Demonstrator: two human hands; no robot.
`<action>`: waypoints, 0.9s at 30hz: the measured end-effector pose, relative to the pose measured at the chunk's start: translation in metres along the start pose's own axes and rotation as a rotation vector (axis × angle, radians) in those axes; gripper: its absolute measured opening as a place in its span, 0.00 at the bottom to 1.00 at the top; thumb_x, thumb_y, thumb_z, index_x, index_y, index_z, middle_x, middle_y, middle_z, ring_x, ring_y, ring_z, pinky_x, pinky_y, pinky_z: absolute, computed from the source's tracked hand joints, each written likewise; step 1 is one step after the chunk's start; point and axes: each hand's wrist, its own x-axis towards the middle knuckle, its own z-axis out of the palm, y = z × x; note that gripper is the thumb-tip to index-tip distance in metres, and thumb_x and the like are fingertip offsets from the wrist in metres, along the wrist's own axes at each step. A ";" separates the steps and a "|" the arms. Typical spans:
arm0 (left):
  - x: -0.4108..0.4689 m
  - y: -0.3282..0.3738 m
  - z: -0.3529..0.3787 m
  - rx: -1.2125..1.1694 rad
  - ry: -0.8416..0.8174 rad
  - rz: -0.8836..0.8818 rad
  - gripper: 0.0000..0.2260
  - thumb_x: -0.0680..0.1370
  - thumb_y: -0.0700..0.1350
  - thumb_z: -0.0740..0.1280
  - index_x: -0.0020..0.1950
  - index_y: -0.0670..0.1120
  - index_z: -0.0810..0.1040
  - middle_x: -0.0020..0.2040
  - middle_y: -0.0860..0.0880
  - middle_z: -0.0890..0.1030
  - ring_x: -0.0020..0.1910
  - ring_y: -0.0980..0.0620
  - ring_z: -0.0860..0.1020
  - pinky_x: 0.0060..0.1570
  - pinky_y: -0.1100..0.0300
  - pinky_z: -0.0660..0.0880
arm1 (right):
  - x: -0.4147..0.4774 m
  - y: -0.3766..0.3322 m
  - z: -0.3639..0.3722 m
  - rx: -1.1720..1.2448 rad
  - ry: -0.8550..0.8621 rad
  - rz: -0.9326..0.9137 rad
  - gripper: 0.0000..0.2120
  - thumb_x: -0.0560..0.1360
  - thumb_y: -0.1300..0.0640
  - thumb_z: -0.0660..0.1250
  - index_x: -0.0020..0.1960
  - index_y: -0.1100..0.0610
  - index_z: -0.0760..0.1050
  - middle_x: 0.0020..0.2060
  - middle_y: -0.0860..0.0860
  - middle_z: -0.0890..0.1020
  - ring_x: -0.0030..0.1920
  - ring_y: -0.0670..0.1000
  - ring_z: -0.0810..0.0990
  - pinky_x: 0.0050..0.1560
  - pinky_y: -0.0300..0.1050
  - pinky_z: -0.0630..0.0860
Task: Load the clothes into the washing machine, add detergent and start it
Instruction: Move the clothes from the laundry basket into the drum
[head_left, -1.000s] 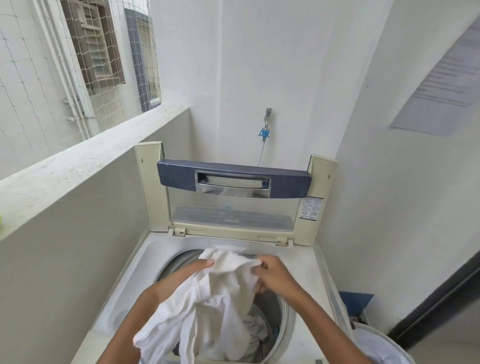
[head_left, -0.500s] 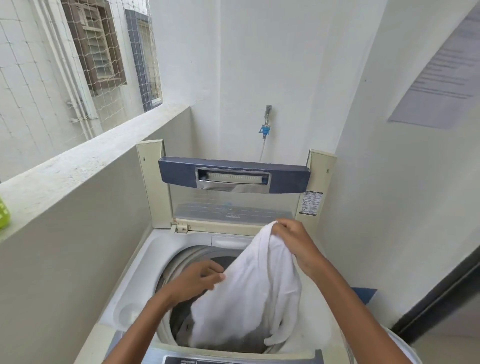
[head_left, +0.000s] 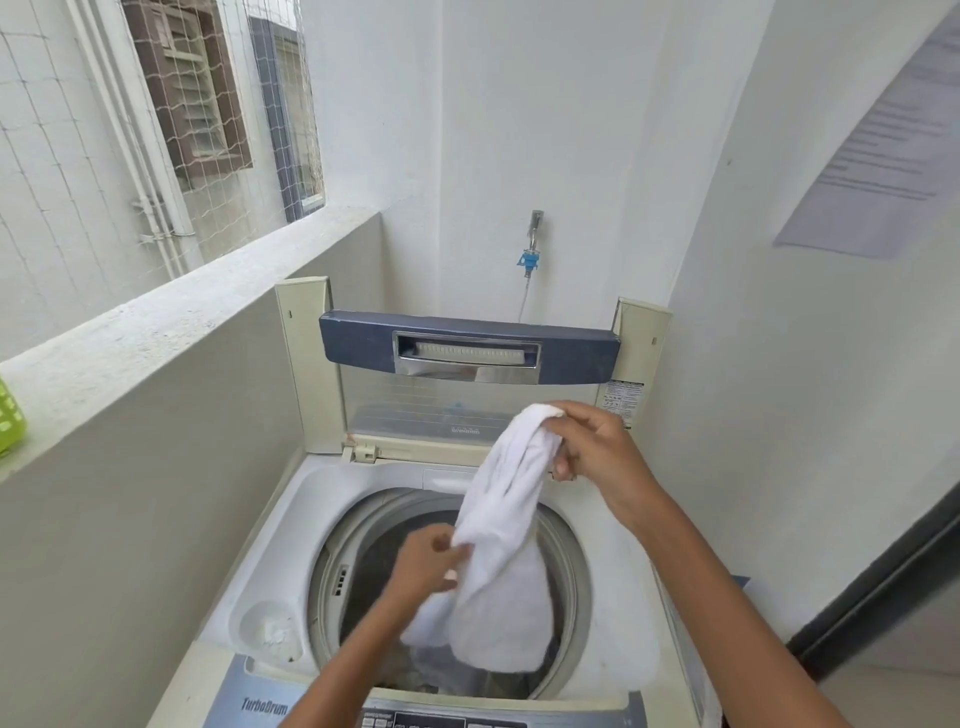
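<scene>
A top-loading washing machine (head_left: 260, 561) stands below me with its lid (head_left: 470, 353) folded upright at the back. A white garment (head_left: 506, 561) hangs over the open drum (head_left: 363, 566). My right hand (head_left: 597, 447) grips its top end, raised near the lid. My left hand (head_left: 428, 564) pinches the cloth lower down, over the drum opening. The garment's lower end reaches into the drum, where some darker clothing shows. The control panel (head_left: 431, 719) runs along the machine's near edge.
A concrete ledge (head_left: 156, 322) runs along the left, with a green basket (head_left: 10, 421) on it. A tap (head_left: 532, 244) with a hose is on the back wall. The white wall on the right bears a paper notice (head_left: 883, 156). A round detergent recess (head_left: 272, 631) sits left of the drum.
My right hand has lifted the garment's top end higher and to the right. My left hand has slid down the cloth, and the garment hangs stretched out instead of bunched.
</scene>
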 end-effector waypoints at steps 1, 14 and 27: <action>0.005 0.003 -0.013 -0.065 0.051 -0.035 0.09 0.73 0.37 0.70 0.34 0.46 0.75 0.32 0.49 0.75 0.31 0.51 0.73 0.33 0.60 0.73 | 0.005 0.002 -0.006 -0.086 0.081 -0.014 0.08 0.75 0.65 0.64 0.45 0.56 0.81 0.30 0.52 0.78 0.20 0.47 0.69 0.25 0.38 0.70; 0.048 0.065 -0.108 0.102 0.486 0.217 0.07 0.77 0.42 0.63 0.40 0.48 0.76 0.34 0.50 0.84 0.39 0.43 0.81 0.47 0.49 0.77 | 0.037 0.038 -0.005 -0.140 0.223 0.075 0.08 0.78 0.58 0.63 0.54 0.58 0.77 0.41 0.52 0.80 0.41 0.51 0.79 0.43 0.46 0.76; 0.048 0.013 -0.083 0.637 0.210 0.301 0.28 0.75 0.35 0.58 0.73 0.52 0.60 0.70 0.45 0.70 0.62 0.42 0.74 0.51 0.53 0.72 | 0.017 0.092 0.010 -0.279 -0.112 0.155 0.18 0.76 0.69 0.59 0.64 0.58 0.73 0.65 0.54 0.74 0.63 0.49 0.72 0.47 0.23 0.68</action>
